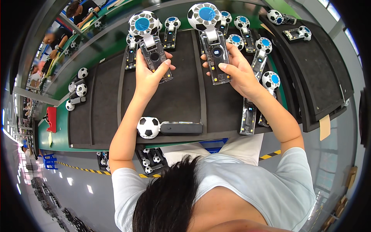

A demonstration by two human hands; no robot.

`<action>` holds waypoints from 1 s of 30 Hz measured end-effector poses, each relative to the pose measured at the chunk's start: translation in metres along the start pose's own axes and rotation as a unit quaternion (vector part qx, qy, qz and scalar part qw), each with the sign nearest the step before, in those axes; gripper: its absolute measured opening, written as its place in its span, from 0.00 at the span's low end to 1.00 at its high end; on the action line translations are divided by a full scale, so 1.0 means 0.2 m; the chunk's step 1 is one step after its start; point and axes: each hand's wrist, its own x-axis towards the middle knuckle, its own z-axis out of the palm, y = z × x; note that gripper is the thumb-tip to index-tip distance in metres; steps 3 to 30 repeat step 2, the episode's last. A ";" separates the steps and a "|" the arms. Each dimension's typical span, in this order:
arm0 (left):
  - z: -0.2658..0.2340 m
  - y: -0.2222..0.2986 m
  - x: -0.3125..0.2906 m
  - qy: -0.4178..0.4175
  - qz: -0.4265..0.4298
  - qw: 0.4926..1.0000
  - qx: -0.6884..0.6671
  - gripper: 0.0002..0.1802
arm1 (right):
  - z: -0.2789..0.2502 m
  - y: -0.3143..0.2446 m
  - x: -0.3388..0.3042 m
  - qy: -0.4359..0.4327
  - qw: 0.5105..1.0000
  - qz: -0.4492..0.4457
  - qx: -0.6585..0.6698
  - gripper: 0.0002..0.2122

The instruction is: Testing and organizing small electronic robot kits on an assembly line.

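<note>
My left hand [148,79] is wrapped round a handheld fan [150,43] with a football-patterned head, a blue round centre and a see-through dark body. Its round display looks dark. In my right hand [244,75] is a matching fan [211,36], held upright with its display lit and my thumb on the front of the body. Both are raised over the black foam mat [166,98]. Between my forearms, near the front edge, another fan [181,128] lies on its side with its head to the left.
More fans stand or lie behind and right of my hands, such as one with a lit display [248,116]. Several lie at the mat's left [81,90]. A black foam tray [317,62] holds two at far right. A red holder [51,119] stands left. Co-workers sit far left.
</note>
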 end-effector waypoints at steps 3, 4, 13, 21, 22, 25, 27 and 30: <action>0.00 0.00 0.00 -0.001 -0.003 1.000 -0.001 0.24 | 0.00 -0.01 0.00 -0.012 1.000 0.006 0.017 0.27; 0.00 0.00 0.00 -0.001 -0.003 1.000 -0.001 0.24 | 0.00 -0.01 0.00 -0.012 1.000 0.006 0.017 0.27; 0.00 0.00 0.00 -0.001 -0.003 1.000 -0.001 0.24 | 0.00 -0.01 0.00 -0.012 1.000 0.006 0.017 0.27; 0.00 0.00 0.00 -0.001 -0.003 1.000 -0.001 0.24 | 0.00 -0.01 0.00 -0.012 1.000 0.006 0.017 0.27; 0.00 0.00 0.00 -0.001 -0.003 1.000 -0.001 0.24 | 0.00 -0.01 0.00 -0.012 1.000 0.006 0.017 0.27; 0.00 0.00 0.00 -0.001 -0.003 1.000 -0.001 0.24 | 0.00 -0.01 0.00 -0.012 1.000 0.006 0.017 0.27; 0.00 0.00 0.00 -0.001 -0.003 1.000 -0.001 0.24 | 0.00 -0.01 0.00 -0.012 1.000 0.006 0.017 0.27; 0.00 0.00 0.00 -0.001 -0.003 1.000 -0.001 0.24 | 0.00 -0.01 0.00 -0.012 1.000 0.006 0.017 0.27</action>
